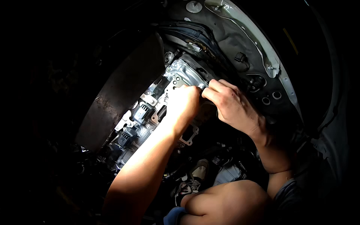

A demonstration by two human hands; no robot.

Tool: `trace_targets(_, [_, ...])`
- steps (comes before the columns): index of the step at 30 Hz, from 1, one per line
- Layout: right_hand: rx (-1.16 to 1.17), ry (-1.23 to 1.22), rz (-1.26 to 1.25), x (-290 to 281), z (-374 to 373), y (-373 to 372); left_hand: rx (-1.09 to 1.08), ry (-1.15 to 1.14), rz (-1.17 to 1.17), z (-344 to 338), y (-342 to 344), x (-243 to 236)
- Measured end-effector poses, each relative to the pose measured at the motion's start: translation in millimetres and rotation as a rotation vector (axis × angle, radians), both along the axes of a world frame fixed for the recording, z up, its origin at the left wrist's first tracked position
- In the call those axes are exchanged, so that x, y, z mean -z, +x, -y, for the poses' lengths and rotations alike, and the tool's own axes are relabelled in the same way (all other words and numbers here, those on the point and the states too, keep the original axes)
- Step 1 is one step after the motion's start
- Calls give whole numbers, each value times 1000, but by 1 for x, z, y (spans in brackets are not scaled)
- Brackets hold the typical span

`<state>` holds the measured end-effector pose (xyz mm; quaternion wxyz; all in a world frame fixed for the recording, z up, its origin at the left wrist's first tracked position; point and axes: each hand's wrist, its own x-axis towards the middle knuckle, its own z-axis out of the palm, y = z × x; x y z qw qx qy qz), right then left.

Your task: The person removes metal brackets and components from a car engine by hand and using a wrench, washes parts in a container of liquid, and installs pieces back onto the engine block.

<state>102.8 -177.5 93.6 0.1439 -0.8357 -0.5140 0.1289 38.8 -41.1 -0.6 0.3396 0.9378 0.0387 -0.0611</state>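
The left hand (183, 103) and right hand (230, 105) are pressed against the ribbed silver metal housing (185, 73); finger closure cannot be told. Knuckles could be scraped if grip slips on its edges.

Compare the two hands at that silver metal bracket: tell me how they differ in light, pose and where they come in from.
The left hand is washed out by bright light; the right hand is in dimmer, even light. The left hand shows its back, fingers hidden; the right hand shows bent fingers and knuckles. The left forearm rises from the lower edge; the right one comes from the lower right. Both meet at the silver bracket, beside the dark disc.
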Motion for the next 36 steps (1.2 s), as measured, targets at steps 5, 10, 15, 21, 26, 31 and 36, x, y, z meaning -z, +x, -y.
trace_targets(5, [205, 1, 4, 1, -7, -11, 2, -57, 9, -5, -2, 2])
trace_targets(10, [-4, -38, 37, 6, 2, 0, -35, 37, 53, 2, -1, 2])
trace_targets(15, [144, -16, 1, -6, -8, -4, 11, 28, 17, -4, 1, -2])
trace_targets(21, [-55, -47, 53, -4, 2, 2, -64, 9, 9, 7, 3, 2])
trace_targets(26, [278, -316, -102, -15, -22, -7, -40, 48, 35, -16, -6, -16])
trace_targets(31, [-97, -94, 121, -1, 7, 7, 99, -25, -68, -4, 7, 8])
trace_targets(36, [255, -163, -76, 4, 0, 0, -46, 106, 123, 5, 1, -3])
